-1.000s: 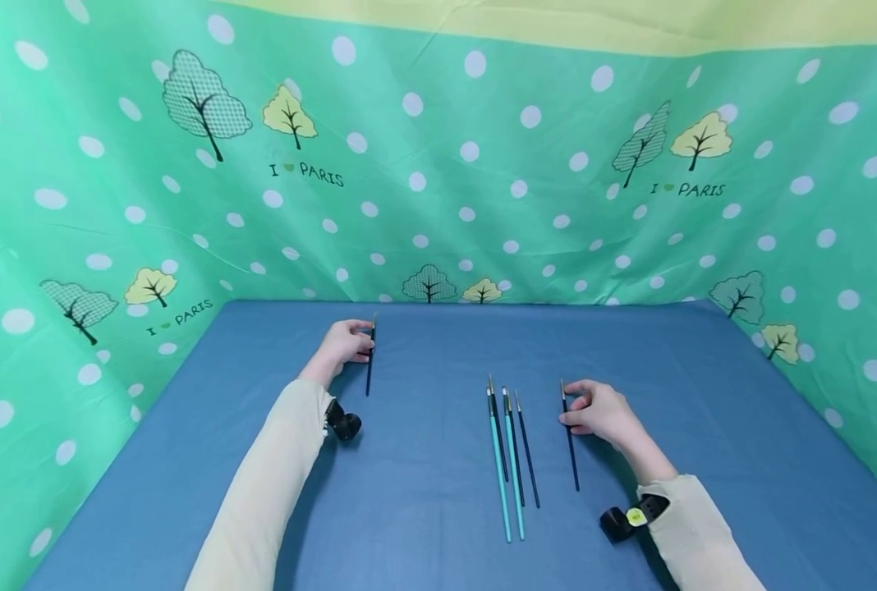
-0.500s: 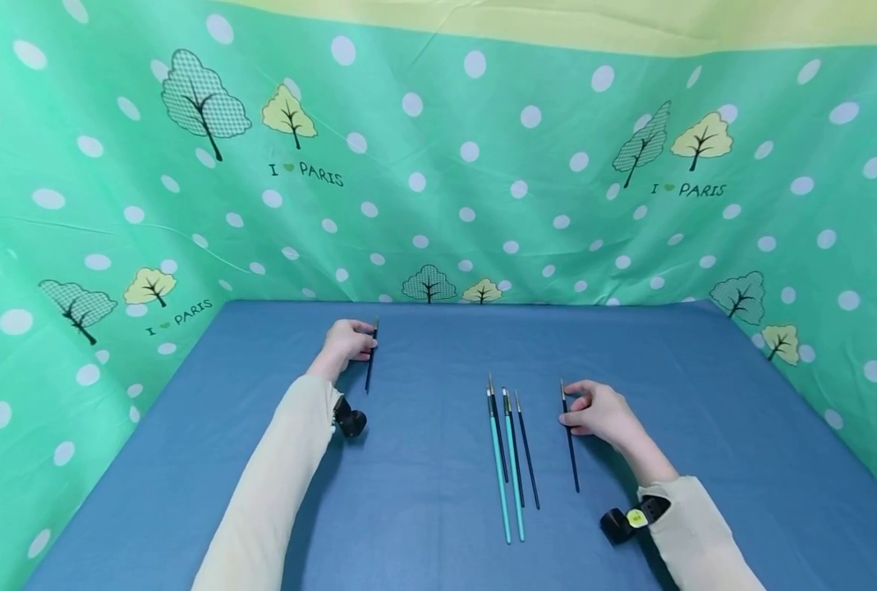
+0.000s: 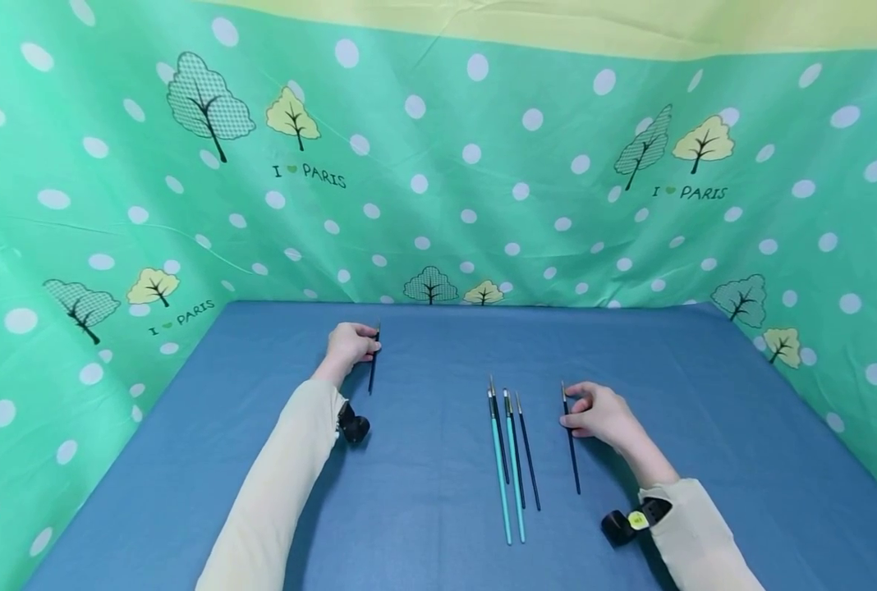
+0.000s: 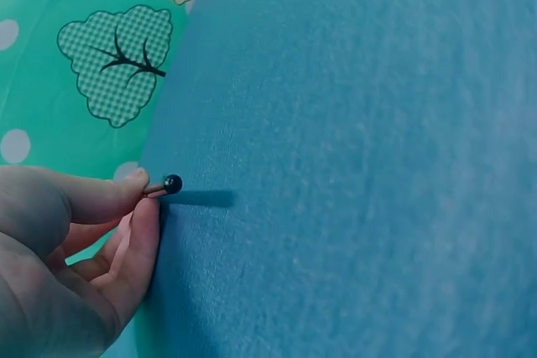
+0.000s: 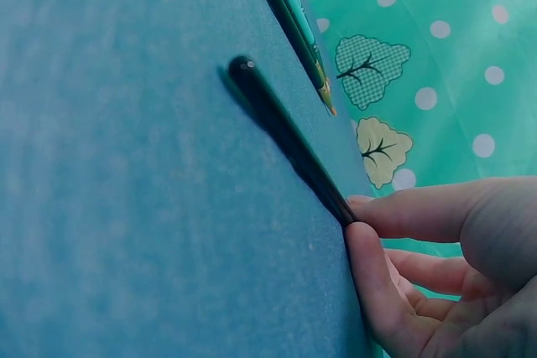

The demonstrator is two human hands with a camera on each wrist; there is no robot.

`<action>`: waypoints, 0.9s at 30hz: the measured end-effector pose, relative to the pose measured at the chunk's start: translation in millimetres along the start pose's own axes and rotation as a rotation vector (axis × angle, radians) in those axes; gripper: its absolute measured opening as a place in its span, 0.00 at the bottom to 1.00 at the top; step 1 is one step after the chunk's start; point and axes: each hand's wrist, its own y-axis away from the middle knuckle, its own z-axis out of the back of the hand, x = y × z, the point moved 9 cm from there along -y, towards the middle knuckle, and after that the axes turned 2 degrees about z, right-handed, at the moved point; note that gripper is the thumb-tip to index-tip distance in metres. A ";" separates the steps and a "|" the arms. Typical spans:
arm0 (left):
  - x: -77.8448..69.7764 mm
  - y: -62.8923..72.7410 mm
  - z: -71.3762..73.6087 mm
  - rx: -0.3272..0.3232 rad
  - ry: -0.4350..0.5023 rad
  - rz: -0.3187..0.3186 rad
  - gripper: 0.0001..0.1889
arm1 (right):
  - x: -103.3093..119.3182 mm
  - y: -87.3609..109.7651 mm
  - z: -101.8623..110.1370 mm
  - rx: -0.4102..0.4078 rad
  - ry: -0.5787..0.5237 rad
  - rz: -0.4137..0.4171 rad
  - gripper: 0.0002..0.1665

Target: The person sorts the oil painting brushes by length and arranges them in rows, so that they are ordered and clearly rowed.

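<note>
"Why the left hand's (image 3: 350,345) pinch?"
"Its fingers grasp a slim black-handled paintbrush (image 3: 372,377), ten o'clock from the turquoise-handled paintbrushes (image 3: 502,484); thinness probably demands it."
"And the right hand (image 3: 603,414)?"
"Likewise, pinching another thin, black-handled paintbrush (image 3: 574,460) at three."

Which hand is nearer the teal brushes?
Right. The right hand is just right of the teal brushes, pinching a dark brush; the left hand is farther off, left of them toward the far edge of the table.
</note>
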 end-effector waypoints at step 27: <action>-2.5 2.0 1.9 -0.022 -0.061 -0.037 0.15 | 1.4 0.6 0.1 0.004 -0.012 -0.012 0.31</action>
